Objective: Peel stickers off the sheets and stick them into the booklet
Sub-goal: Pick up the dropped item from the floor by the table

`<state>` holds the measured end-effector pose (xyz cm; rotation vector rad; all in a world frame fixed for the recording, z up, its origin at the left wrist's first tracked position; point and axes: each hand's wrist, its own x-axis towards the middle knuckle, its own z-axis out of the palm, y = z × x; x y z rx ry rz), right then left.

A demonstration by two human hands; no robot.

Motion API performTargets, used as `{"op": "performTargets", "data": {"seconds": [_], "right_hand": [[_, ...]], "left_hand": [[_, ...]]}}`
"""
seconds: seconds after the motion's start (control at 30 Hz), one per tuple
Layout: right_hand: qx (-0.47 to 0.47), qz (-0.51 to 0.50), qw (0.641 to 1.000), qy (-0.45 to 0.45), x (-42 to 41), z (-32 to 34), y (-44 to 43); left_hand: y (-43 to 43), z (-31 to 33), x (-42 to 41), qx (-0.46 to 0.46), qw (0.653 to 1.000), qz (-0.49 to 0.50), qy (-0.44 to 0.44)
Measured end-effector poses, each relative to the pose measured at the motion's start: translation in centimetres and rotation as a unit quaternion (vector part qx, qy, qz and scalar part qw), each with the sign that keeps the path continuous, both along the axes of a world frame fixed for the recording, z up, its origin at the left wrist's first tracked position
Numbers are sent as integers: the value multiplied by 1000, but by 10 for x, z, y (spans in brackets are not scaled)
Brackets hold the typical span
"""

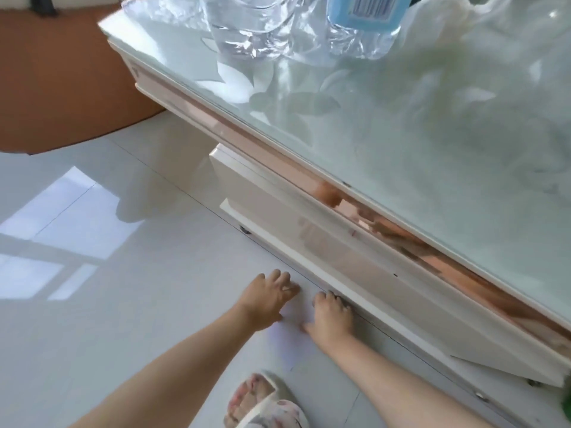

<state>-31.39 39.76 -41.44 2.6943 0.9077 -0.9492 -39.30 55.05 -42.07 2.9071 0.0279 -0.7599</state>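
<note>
A pale white sheet [293,338] lies flat on the glossy floor, close to the base of the low table; it is washed out and no stickers show on it. My left hand [268,301] rests on the sheet's left edge with fingers spread and fingertips down on the floor. On the sheet's right side lies my right hand [333,316], its fingers bent down near the table's bottom rail. Neither hand visibly grips the sheet. No booklet is in view.
A white table [448,168] with a glass top fills the right; its drawer front [278,199] stands just beyond my hands. Shrink-wrapped water bottles [309,29] stand at its far end. My slippered foot [265,403] is below; a brown surface [61,81] lies at the top left.
</note>
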Motion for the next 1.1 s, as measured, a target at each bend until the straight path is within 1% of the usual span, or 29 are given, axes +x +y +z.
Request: {"op": "performTargets", "data": {"seconds": [0.07, 0.17, 0.23, 0.3, 0.33, 0.4, 0.47, 0.63, 0.73, 0.83, 0.9, 0.97, 1.03, 1.1], "right_hand": [[32, -17, 999, 15, -1, -3, -1], [94, -77, 990, 76, 1, 0, -2], [116, -104, 981, 112, 4, 7, -2], [143, -109, 973, 144, 6, 20, -2], [158, -110, 967, 164, 6, 31, -1], [190, -101, 957, 193, 7, 55, 0], [216, -77, 953, 196, 6, 84, 1], [287, -52, 940, 175, -4, 166, -1], [332, -14, 931, 151, -13, 224, -2], [383, 10, 916, 122, -15, 285, -9], [415, 6, 904, 105, -10, 330, -24], [441, -4, 893, 87, 4, 369, -43], [477, -33, 876, 69, 28, 402, -67], [500, -64, 862, 49, 54, 433, -97]], "left_hand": [[-2, -4, 1, -35, 999, 32, -16], [-3, -3, 4, -108, 988, 103, -26], [-1, 3, 8, -157, 977, 145, -8], [2, 18, 12, -206, 960, 187, 28], [4, 29, 14, -215, 956, 193, 43], [11, 57, 16, -193, 966, 164, 53], [18, 95, 15, -165, 975, 137, 63], [27, 209, 9, -117, 987, 89, 67], [19, 277, 5, -68, 992, 63, 87], [5, 346, 10, -45, 993, 69, 89], [-8, 394, 18, -34, 994, 85, 60], [-21, 433, 33, -40, 995, 91, -7], [-40, 460, 52, -74, 988, 102, -88], [-64, 479, 74, -115, 973, 118, -163]]}}
